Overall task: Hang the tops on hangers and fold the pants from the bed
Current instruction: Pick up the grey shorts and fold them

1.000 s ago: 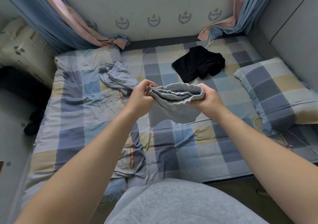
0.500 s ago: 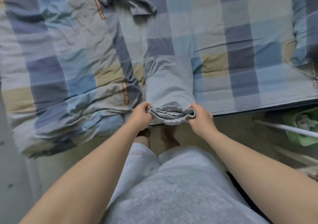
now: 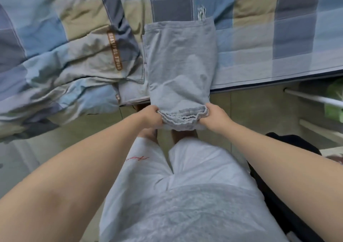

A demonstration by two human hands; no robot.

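Observation:
Grey pants (image 3: 179,63) lie folded lengthwise on the checked bed (image 3: 278,37), legs pointing away, the elastic waistband hanging past the bed's near edge. My left hand (image 3: 151,118) grips the waistband's left end. At the waistband's right end my right hand (image 3: 213,116) holds it, fingers curled round the gathered fabric. A white frayed thread tuft shows at the far hem. No tops or hangers are in view.
A rumpled checked quilt (image 3: 65,65) is bunched on the bed's left and droops over the edge. Tiled floor lies below the bed edge. A white rail (image 3: 315,98) with something green sits at the right. A dark object (image 3: 289,143) is by my right forearm.
The pants came down from mid-air onto the bed and now lie flat. My view tilted downward and closer. Both hands kept hold of the waistband and drew it past the bed edge.

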